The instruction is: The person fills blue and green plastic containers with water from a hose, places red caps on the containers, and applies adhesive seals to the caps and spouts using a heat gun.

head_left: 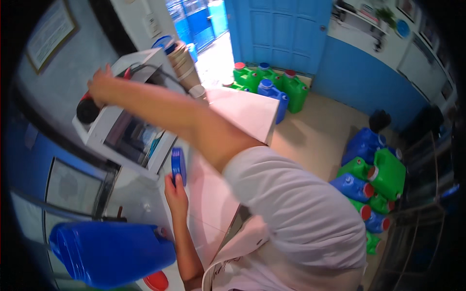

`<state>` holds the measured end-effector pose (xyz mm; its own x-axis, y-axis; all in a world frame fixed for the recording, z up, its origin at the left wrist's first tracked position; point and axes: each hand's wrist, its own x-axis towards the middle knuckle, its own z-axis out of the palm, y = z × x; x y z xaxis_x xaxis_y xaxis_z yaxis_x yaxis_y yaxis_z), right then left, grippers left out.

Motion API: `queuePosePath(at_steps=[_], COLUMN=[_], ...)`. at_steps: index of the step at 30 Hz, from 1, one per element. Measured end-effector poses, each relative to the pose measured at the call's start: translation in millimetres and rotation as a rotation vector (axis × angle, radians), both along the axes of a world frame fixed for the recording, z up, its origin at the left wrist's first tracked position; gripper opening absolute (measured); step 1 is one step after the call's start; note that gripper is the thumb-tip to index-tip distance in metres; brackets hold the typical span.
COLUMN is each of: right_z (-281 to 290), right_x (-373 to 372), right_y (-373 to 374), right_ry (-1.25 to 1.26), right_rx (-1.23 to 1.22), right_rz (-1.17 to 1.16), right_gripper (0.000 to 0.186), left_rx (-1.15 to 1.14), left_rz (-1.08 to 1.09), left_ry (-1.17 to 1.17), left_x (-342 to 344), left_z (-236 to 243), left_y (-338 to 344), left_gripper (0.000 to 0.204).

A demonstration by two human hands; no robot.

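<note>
The left hand (177, 193) pinches one flat, rounded blue object (178, 166) above the white tiled counter (208, 208), the right hand (101, 87) is on one black-and-red cylindrical tool (88, 111), whether gripping I cannot tell, atop the white box-shaped cabinet (166, 151), and one large blue plastic jug (111, 252) is toward the counter's near end.

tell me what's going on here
Someone's left hand is holding up a round blue disc, possibly a lid. Their right hand reaches across to a red and black tool on a white cabinet; its grip is unclear. A big blue jug is at the lower left, near a red lid. More jugs are by the door.
</note>
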<state>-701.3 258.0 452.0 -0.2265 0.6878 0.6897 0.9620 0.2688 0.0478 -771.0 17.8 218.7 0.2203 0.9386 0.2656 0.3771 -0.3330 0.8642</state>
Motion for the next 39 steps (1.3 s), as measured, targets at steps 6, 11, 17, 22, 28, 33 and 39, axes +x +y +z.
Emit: queuePosePath(at_steps=[6,11,17,22,28,33,39], right_z=[-20.5,-89.0,-60.4,-1.5,10.7,-14.6,-21.7], right_x=[71.6,80.5,-37.6,-145.5,-223.0,-205.7,-205.2], right_y=[-151.5,-197.8,-242.1,-259.9,-234.1,-232.6,-261.7], right_ry=[0.214,0.860,1.197,0.816,0.800,0.718,0.547], right_rx=[-0.565,-0.867,-0.768,-0.388,-0.706,-0.334,0.025], right_rz=[0.691,1.079,1.591,1.358,1.378,1.299,0.981], right_gripper=[0.058,0.058,0.043,0.044,0.040,0.040,0.038], left_rx=[-0.296,-0.042,0.935,0.936,0.424,0.526,0.550], left_rz=[-0.111,0.003,0.681,0.870,0.813,0.738,0.455], left_ry=[-0.956,-0.833,0.269,0.285,-0.062,0.078,0.342], left_x=[-23.6,-38.8,-99.0,-200.2,-300.2,-294.9,-329.7], left_z=[69.3,109.9,168.6,229.8,231.6,216.0,227.0], left_y=[-4.6,-37.8,-111.4,-129.3,-103.1,-84.0,-75.9], left_gripper=[0.018,0.032,0.046,0.036,0.034,0.034,0.033])
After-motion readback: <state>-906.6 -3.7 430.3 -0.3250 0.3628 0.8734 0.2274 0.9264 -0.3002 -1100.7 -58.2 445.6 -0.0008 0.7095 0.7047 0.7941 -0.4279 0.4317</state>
